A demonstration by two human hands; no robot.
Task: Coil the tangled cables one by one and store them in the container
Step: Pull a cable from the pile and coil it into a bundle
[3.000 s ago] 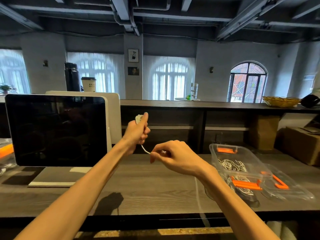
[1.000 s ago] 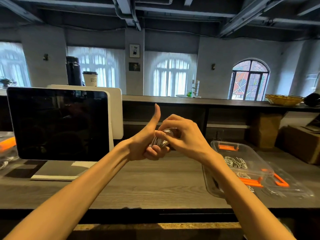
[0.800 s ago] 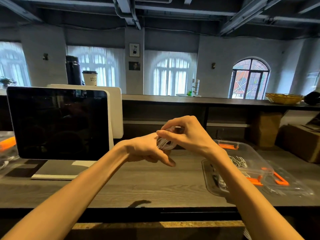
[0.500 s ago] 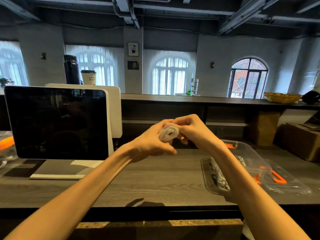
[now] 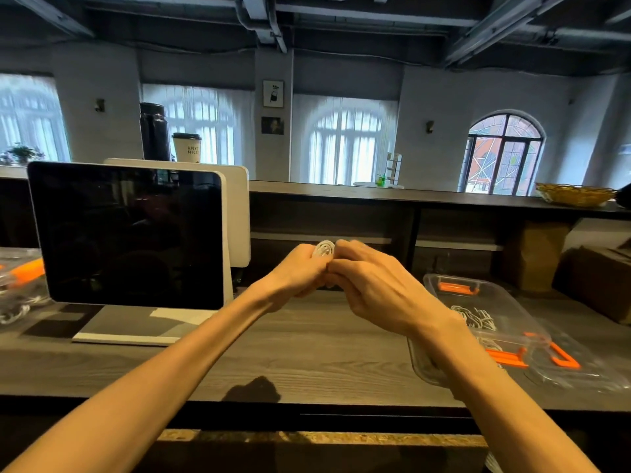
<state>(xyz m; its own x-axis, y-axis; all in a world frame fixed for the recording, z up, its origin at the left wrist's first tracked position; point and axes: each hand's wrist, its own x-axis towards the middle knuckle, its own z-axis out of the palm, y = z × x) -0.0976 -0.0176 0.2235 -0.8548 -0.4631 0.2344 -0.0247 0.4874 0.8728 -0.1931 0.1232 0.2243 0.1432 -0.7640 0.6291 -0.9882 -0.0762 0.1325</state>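
From the head camera, both hands meet in mid-air above the wooden counter [image 5: 307,346]. The left hand [image 5: 296,272] has its fingers curled round a small white coiled cable [image 5: 323,249], whose loops show just above the knuckles. The right hand [image 5: 372,285] closes on the same coil from the other side, fingertips pinching it against the left hand; the two hands touch at the fingers. Most of the coil is hidden between them.

Just right of the right wrist, and partly behind that forearm, a clear plastic container [image 5: 512,302] with orange latches rests on the counter, with more white cables [image 5: 473,317] lying inside. Its clear lid [image 5: 577,367] lies beside it, farther right. Left of the left forearm stands a dark-screened monitor [image 5: 126,233] on a white base.
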